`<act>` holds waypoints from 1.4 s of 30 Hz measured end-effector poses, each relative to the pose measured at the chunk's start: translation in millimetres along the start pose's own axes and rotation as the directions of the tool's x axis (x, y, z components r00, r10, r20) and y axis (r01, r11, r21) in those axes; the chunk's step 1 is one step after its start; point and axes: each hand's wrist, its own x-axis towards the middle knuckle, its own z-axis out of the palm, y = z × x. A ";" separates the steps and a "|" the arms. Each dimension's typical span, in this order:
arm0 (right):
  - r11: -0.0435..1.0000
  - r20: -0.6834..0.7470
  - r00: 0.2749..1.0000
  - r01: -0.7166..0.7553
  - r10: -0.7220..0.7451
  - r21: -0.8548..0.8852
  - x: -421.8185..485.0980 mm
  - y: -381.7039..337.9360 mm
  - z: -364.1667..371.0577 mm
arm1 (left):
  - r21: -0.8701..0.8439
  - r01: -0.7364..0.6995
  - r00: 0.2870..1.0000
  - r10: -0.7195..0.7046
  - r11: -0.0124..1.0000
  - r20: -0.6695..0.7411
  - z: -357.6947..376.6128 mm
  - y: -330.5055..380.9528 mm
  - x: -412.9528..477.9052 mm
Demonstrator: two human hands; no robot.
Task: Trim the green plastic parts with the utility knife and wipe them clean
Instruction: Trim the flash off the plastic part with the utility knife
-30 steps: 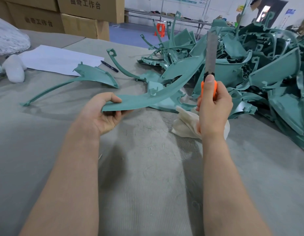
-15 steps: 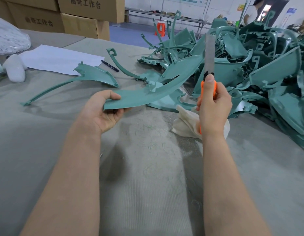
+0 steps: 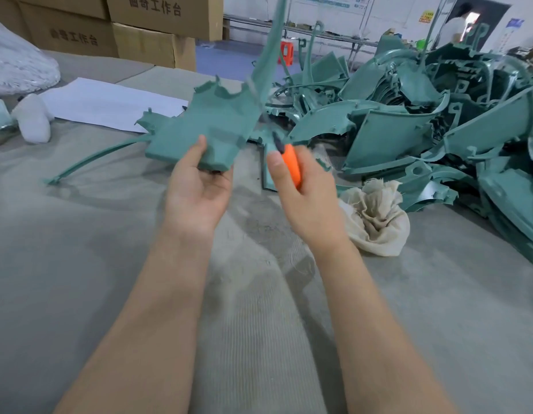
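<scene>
Beyond the held green part (image 3: pixel 199 130), stacked cardboard boxes (image 3: pixel 157 22) read 曲奇工作台.

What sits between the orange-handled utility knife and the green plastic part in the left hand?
Nothing visible. The orange-handled utility knife, gripped by the right hand, is beside the right edge of the flat green plastic part; its blade is blurred.

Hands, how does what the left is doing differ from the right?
The left hand lies palm up and holds a green part by its lower edge; the right hand grips the orange knife. The left looks sharp, the right is motion-blurred. Both hold something over the table.
</scene>
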 end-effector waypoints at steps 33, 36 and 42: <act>0.916 -0.315 0.888 -0.385 0.335 -0.111 9.7 55.3 -27.2 | 0.216 0.296 0.955 -0.286 0.930 -0.076 2.2 -4.2 -8.2; 0.914 -0.338 0.880 -0.390 0.333 -0.115 9.9 54.1 -27.4 | 0.149 0.276 0.961 -0.266 0.950 -0.079 2.0 -1.4 -7.8; 0.977 -0.180 0.963 -0.210 0.199 -0.040 5.7 37.0 -17.7 | 0.074 0.242 0.968 -0.236 0.967 -0.084 1.3 0.3 -9.1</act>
